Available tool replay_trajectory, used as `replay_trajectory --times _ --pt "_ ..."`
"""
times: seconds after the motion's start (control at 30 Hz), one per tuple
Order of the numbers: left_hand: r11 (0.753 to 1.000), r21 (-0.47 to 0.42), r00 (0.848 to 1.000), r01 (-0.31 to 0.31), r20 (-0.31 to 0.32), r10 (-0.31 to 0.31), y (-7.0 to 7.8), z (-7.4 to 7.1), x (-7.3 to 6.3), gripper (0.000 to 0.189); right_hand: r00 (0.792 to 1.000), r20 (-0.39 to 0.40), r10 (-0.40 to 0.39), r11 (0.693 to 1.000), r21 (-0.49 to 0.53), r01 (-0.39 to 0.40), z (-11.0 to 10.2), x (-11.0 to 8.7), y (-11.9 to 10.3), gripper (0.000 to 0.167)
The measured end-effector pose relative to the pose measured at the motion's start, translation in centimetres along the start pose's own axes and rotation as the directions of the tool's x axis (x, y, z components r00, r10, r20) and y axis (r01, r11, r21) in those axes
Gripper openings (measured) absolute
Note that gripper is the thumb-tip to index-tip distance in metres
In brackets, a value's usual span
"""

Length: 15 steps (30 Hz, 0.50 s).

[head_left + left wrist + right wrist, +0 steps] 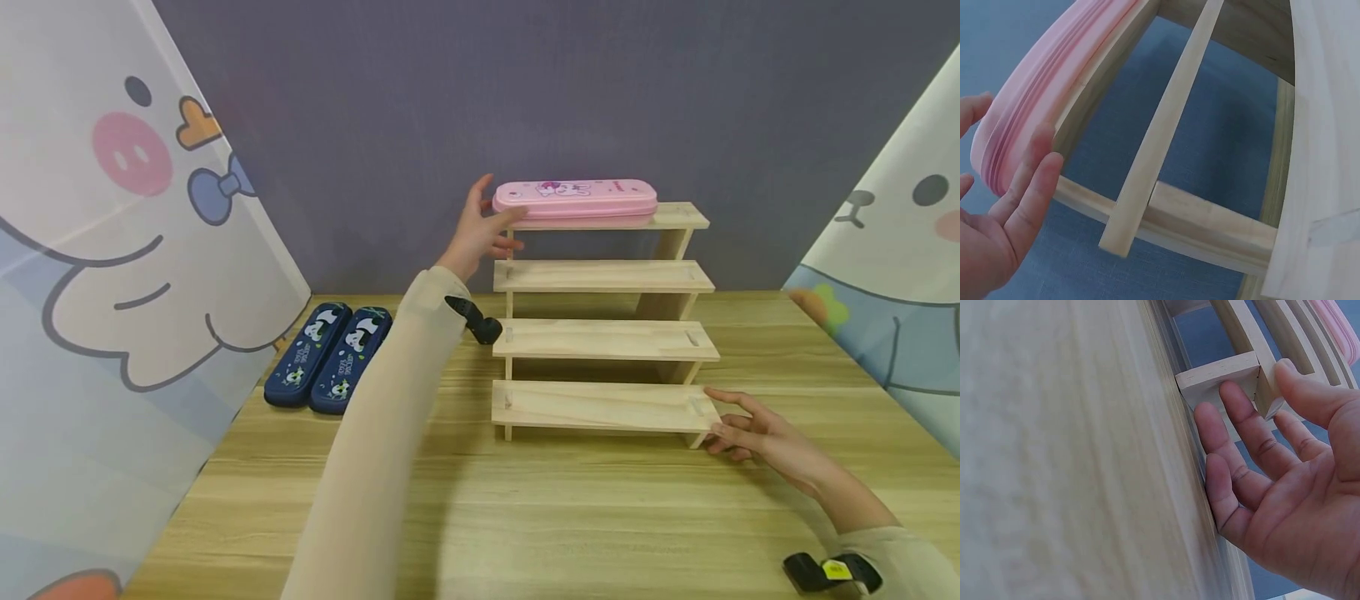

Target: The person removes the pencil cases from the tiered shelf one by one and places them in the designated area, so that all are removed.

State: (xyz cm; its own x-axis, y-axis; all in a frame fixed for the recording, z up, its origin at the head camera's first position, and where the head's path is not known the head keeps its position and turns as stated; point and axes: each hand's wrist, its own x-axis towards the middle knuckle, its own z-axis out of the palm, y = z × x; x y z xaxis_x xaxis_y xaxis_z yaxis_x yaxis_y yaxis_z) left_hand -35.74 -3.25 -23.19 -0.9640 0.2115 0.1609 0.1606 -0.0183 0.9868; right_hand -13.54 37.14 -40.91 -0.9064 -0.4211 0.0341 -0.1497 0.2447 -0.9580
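A pink pencil case (574, 200) with a cartoon print lies lengthwise on the top tier of a pale wooden stepped rack (603, 339). My left hand (486, 226) is at the case's left end, its fingers spread about that end. In the left wrist view, fingers (1034, 194) lie extended along the case's side, close to the shelf edge; firm contact is hard to judge. My right hand (765, 440) touches the right end of the lowest tier. From the right wrist, its thumb (1310, 394) rests by the board's corner and the other fingers lie loosely by the side support.
Two dark blue pencil cases with panda prints, one (308, 354) beside the other (351, 360), lie on the wood-grain table (540, 517) left of the rack. A grey wall (420, 100) stands behind, with cartoon-printed panels on both sides.
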Motion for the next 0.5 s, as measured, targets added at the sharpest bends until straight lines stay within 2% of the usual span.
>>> replay_trajectory --times 0.13,0.5 --pt "1.000 0.007 1.000 0.016 0.020 -0.016 -0.2 0.6 0.3 0.089 1.000 0.008 -0.005 1.000 0.006 0.005 0.0 0.1 0.0 0.061" --pt "1.000 -0.006 1.000 -0.015 0.020 0.015 -0.9 1.2 0.5 0.079 1.000 -0.003 -0.002 1.000 -0.007 0.002 -0.1 0.2 0.2 0.060"
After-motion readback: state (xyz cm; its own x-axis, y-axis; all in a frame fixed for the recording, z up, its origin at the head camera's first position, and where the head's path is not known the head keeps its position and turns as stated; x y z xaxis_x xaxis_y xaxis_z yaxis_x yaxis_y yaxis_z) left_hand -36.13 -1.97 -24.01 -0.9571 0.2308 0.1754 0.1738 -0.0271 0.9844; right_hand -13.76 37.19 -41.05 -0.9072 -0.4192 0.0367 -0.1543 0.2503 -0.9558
